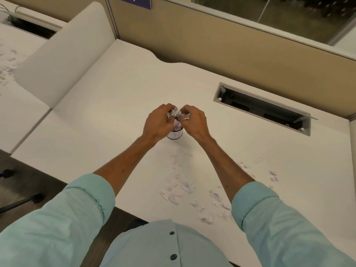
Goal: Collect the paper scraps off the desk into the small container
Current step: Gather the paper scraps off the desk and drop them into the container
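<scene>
A small white container [174,135] with a dark rim stands in the middle of the white desk [107,105]; scraps show inside its mouth. Directly over it, my left hand [158,122] and my right hand [194,122] meet, fingers curled, together pinching a bunch of white paper scraps [176,113]. Both hands hide most of the container's opening. Several loose paper scraps [183,187] lie scattered on the desk nearer to me, between my forearms and under my right arm, with more scraps [273,176] to the right.
An open cable tray slot [264,109] is set into the desk at the right. A tan partition wall [231,54] runs along the back, and a white divider panel [63,53] stands at the left. Beyond it, a neighbouring desk [9,60] also carries scraps.
</scene>
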The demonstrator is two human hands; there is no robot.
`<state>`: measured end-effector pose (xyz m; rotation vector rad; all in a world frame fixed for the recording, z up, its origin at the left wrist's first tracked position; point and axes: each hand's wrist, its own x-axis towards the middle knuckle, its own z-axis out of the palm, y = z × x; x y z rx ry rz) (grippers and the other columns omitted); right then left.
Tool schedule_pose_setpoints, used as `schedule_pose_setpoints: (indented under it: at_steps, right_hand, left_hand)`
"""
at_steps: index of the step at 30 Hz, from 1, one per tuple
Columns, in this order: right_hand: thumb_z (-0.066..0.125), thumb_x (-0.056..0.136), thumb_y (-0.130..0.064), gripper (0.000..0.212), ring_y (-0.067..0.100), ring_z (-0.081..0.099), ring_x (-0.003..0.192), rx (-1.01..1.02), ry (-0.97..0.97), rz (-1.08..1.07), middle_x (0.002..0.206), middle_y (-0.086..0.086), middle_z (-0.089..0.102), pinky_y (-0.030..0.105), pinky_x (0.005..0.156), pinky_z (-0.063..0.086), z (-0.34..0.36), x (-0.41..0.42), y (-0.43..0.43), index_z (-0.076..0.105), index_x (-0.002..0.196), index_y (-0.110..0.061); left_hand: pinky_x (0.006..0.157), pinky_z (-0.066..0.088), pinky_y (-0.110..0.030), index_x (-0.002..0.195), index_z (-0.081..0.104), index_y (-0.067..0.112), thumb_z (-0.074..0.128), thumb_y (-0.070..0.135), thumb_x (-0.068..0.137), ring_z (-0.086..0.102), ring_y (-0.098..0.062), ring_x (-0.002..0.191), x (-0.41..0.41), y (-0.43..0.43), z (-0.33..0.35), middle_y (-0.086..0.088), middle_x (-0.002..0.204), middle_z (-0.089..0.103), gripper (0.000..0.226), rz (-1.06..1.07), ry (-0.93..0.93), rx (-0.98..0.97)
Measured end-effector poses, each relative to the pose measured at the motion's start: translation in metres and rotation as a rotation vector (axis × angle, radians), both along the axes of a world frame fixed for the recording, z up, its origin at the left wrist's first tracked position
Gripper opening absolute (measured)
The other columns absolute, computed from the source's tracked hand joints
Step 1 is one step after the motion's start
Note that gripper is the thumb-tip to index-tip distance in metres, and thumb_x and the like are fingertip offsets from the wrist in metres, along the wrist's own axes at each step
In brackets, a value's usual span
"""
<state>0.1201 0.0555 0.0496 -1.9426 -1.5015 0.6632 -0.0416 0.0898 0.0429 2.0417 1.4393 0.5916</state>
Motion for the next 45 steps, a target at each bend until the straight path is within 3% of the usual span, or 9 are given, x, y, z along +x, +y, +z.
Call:
schedule_pose_setpoints:
  at_steps: [7,13,18,25,31,34,38,42,45]
  right_hand:
    - [0.060,0.075,-0.017,0.045,0.020,0.067,0.106,-0.088,0.144,0.083,0.120,-0.001,0.073,0.029,0.085,0.049,0.009,-0.003,0.006,0.069,0.120,-0.019]
    - [0.054,0.075,-0.001,0.052,0.024,0.069,0.114,-0.090,0.194,0.083,0.125,0.003,0.072,0.040,0.097,0.060,0.005,0.002,0.005,0.067,0.124,-0.015]
    - [0.050,0.084,0.014,0.045,0.019,0.073,0.110,-0.021,0.242,0.050,0.118,0.004,0.075,0.040,0.097,0.062,-0.001,0.006,0.005,0.070,0.117,-0.008]
    - [0.060,0.091,0.004,0.027,0.011,0.076,0.098,0.077,0.325,0.032,0.105,-0.003,0.078,0.025,0.085,0.061,-0.003,0.007,0.006,0.074,0.106,-0.012]
    - [0.047,0.083,0.011,0.046,0.009,0.078,0.101,0.056,0.382,0.114,0.101,-0.004,0.082,0.034,0.097,0.063,-0.008,0.007,0.005,0.078,0.104,-0.015]
    - [0.044,0.081,0.013,0.049,0.007,0.078,0.101,0.067,0.393,0.081,0.102,-0.004,0.082,0.037,0.098,0.063,-0.012,0.010,0.004,0.079,0.105,-0.013]
    - [0.051,0.079,0.014,0.050,0.008,0.076,0.110,0.051,0.455,0.068,0.113,-0.005,0.081,0.039,0.102,0.062,-0.016,0.012,0.003,0.077,0.112,-0.013]
    - [0.055,0.083,0.012,0.050,0.007,0.068,0.127,0.025,0.550,0.076,0.129,-0.005,0.076,0.038,0.112,0.056,-0.015,0.009,0.005,0.077,0.119,-0.015]
    - [0.055,0.085,0.011,0.049,0.008,0.064,0.134,0.032,0.567,0.062,0.138,-0.005,0.072,0.032,0.110,0.056,-0.015,0.008,0.008,0.077,0.120,-0.015]
  left_hand:
    - [0.090,0.061,-0.039,0.126,0.063,0.040,0.050,0.020,0.089,0.071,-0.014,0.105,-0.011,0.000,0.003,0.016,0.120,0.074,0.044,-0.021,-0.064,-0.020]
    - [0.092,0.063,-0.033,0.127,0.066,0.038,0.034,0.031,0.082,0.075,-0.007,0.106,-0.014,-0.002,0.006,0.017,0.125,0.075,0.055,-0.013,-0.107,-0.073]
    - [0.093,0.065,-0.039,0.128,0.069,0.030,0.037,0.007,0.087,0.075,-0.004,0.110,-0.018,0.000,0.002,0.015,0.128,0.074,0.056,-0.017,-0.164,-0.047]
    - [0.095,0.061,-0.035,0.128,0.069,0.030,0.043,-0.007,0.092,0.070,-0.004,0.115,-0.024,0.005,-0.010,0.015,0.126,0.072,0.058,-0.001,-0.167,0.065]
    - [0.090,0.060,-0.044,0.139,0.060,0.034,0.059,0.015,0.101,0.050,-0.017,0.136,-0.031,0.003,-0.026,0.016,0.141,0.062,0.042,-0.127,0.069,0.099]
    - [0.105,0.054,-0.048,0.144,0.059,0.027,0.067,0.023,0.100,0.047,-0.021,0.143,-0.034,-0.001,-0.034,0.010,0.146,0.061,0.045,-0.195,0.123,0.125]
    - [0.110,0.051,-0.048,0.153,0.051,0.026,0.069,0.032,0.097,0.045,-0.021,0.148,-0.037,-0.005,-0.037,0.007,0.155,0.055,0.059,-0.242,0.138,0.136]
    - [0.118,0.043,-0.044,0.167,0.032,0.028,0.073,0.038,0.093,0.037,-0.021,0.156,-0.037,-0.005,-0.037,0.007,0.170,0.038,0.086,-0.275,0.125,0.104]
    - [0.125,0.035,-0.041,0.171,0.021,0.029,0.075,0.046,0.091,0.032,-0.017,0.161,-0.038,-0.003,-0.035,0.011,0.176,0.028,0.098,-0.299,0.102,0.073]
